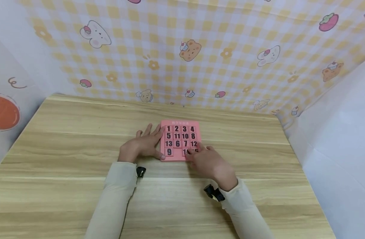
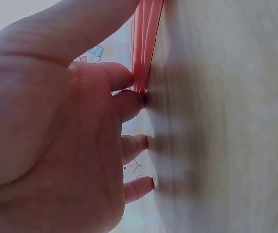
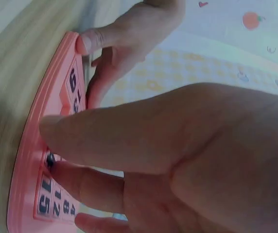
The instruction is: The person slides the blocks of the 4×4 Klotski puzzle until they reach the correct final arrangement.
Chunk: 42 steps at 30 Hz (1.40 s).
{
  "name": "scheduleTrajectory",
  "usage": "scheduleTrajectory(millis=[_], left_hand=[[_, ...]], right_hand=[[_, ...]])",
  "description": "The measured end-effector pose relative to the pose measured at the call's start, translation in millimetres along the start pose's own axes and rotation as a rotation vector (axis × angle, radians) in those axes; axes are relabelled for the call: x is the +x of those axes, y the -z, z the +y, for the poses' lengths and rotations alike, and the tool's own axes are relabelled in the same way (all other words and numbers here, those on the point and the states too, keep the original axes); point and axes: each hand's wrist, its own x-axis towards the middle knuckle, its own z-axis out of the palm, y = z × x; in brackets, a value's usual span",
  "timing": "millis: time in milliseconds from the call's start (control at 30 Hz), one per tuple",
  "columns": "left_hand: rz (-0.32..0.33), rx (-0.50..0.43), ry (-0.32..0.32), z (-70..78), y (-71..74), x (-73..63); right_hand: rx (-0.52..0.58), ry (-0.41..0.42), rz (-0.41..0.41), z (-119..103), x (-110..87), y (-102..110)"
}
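Note:
A pink sliding number puzzle (image 1: 179,159) lies flat on the wooden table. Its top row reads 1, 2, 3, 4, and the bottom row has a gap between the 9 tile (image 1: 169,152) and the 14 tile (image 1: 184,152). Along the puzzle's left side, my left hand (image 1: 144,145) rests with spread fingers, its thumb at the lower left corner. My right hand (image 1: 208,162) reaches over the lower right part, thumb and index finger touching around the 14 tile. It partly covers the 15 tile (image 3: 44,204). In the left wrist view, fingertips meet the puzzle's pink side (image 2: 146,43).
The wooden table (image 1: 65,199) extends around the puzzle on all sides. Behind it hangs a yellow checked cloth (image 1: 167,76) with cartoon animals. White cloth (image 1: 340,132) borders the right side. Black wrist straps (image 1: 214,193) sit near the sleeves.

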Motion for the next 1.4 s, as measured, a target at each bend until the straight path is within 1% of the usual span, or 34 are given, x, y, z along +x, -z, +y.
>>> scheduleTrajectory(millis=[133,400,567,667,867,1067,1200,1400], left_hand=[[0.001,0.002,-0.004,-0.5,-0.2,0.7],[-0.005,0.011,-0.012,-1.0,-0.6,1.1],[-0.004,0.001,-0.011,-2.3,0.4,-0.4],[-0.007,-0.001,-0.009,-2.8,0.2,-0.8],[-0.005,0.007,-0.012,-2.3,-1.0,0.9],[-0.002,0.014,-0.013,-1.4,-0.4,2.4],[-0.006,0.022,-0.014,-1.7,-0.5,1.7],[0.002,0.026,-0.017,-2.9,-1.0,1.5]], right_hand=[[-0.057,-0.001,0.005,-7.0,1.0,-1.4],[-0.025,-0.014,0.003,-12.1,3.8,-3.1],[-0.022,0.007,0.007,-13.4,5.3,-3.1],[-0.020,0.026,0.031,-11.4,5.1,-5.2],[-0.060,0.045,0.119,-2.8,-0.9,-14.7],[-0.020,0.036,0.105,-1.5,-0.8,-21.9],[-0.016,0.059,0.103,-4.7,2.4,-25.1],[-0.016,0.092,0.124,-9.6,8.6,-28.1]])
